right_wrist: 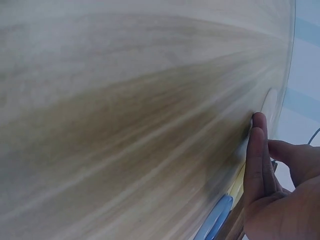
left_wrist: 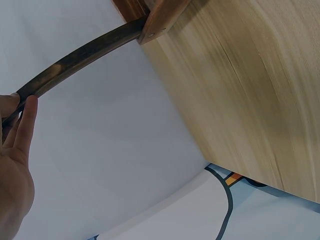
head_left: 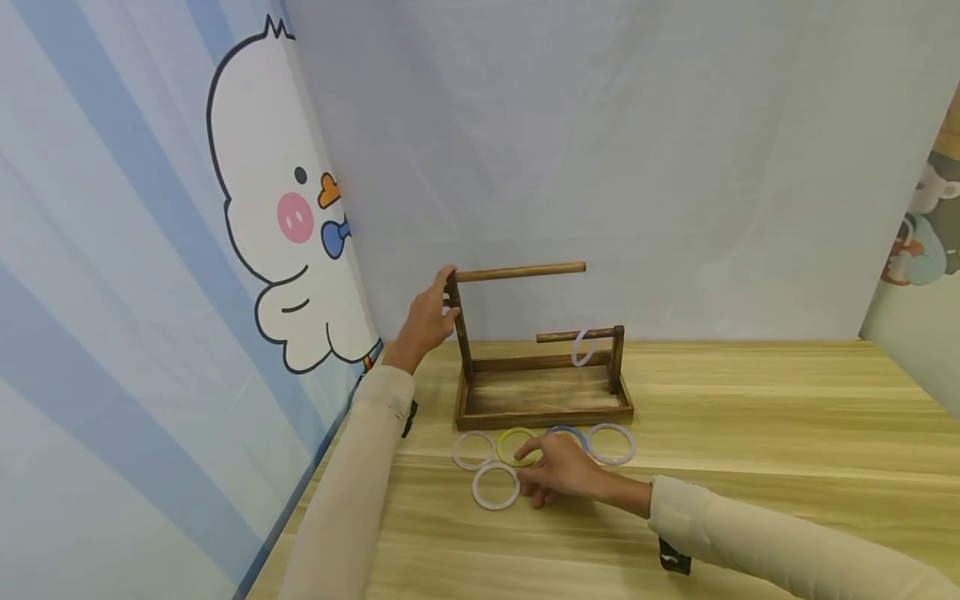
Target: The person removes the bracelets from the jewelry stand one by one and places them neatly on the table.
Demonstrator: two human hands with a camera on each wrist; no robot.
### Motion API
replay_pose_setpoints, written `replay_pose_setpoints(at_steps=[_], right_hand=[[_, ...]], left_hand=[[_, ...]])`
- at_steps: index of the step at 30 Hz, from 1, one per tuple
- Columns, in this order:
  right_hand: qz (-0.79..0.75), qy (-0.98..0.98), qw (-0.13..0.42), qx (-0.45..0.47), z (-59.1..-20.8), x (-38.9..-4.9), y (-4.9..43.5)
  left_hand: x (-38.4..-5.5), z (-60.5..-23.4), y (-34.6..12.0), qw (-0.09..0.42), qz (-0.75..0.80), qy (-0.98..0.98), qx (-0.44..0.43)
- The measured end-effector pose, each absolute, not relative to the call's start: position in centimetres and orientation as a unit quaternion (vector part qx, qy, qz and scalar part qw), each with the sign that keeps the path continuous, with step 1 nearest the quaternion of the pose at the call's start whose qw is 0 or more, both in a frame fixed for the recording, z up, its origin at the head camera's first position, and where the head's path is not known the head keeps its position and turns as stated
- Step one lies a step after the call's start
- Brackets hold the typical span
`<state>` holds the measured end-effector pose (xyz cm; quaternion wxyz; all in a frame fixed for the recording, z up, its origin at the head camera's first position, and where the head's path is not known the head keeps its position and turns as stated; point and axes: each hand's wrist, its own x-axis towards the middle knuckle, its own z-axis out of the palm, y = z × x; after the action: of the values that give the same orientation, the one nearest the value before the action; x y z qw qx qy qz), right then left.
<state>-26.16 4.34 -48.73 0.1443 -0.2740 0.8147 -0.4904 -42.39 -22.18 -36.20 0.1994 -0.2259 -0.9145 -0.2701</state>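
A dark wooden rack (head_left: pixel 543 419) stands on the table with a tall left post, a short right post and a horizontal bar on each. My left hand (head_left: pixel 427 321) pinches the tall post (left_wrist: pixel 82 56) near its top. One pale ring (head_left: pixel 579 350) hangs on the lower bar. Before the rack lie a yellow ring (head_left: pixel 504 435), a blue ring (head_left: pixel 573 432), partly covered by my right hand (head_left: pixel 562 467), and pale rings on either side. The right fingers (right_wrist: pixel 256 165) are fairly straight, at the edge of the nearest white ring (head_left: pixel 486 505); contact is unclear.
The light wood-grain table (head_left: pixel 750 417) meets a grey cloth backdrop (head_left: pixel 675 167) behind the rack. A striped blue cloth wall with a printed white bird (head_left: pixel 262 150) borders the left side. More printed figures show at the far right.
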Motion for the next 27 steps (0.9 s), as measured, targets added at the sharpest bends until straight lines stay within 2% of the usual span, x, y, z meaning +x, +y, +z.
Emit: replay_pose_setpoints(at_steps=[12, 23, 27], right_hand=[[-0.491, 0.808, 0.129, -0.3, -48.6, -26.1, 4.7], [-0.45, 0.83, 0.054, -0.325, -48.4, -26.8, 5.9], [-0.436, 0.837, 0.006, -0.33, -48.0, -27.1, 6.4]], left_hand=[[-42.4, -36.2, -22.1, 0.211, -0.265, -0.912, -0.232], [-42.3, -36.1, -22.0, 0.2, -0.269, -0.915, -0.226], [-42.2, -36.0, -21.9, 0.195, -0.271, -0.916, -0.221]])
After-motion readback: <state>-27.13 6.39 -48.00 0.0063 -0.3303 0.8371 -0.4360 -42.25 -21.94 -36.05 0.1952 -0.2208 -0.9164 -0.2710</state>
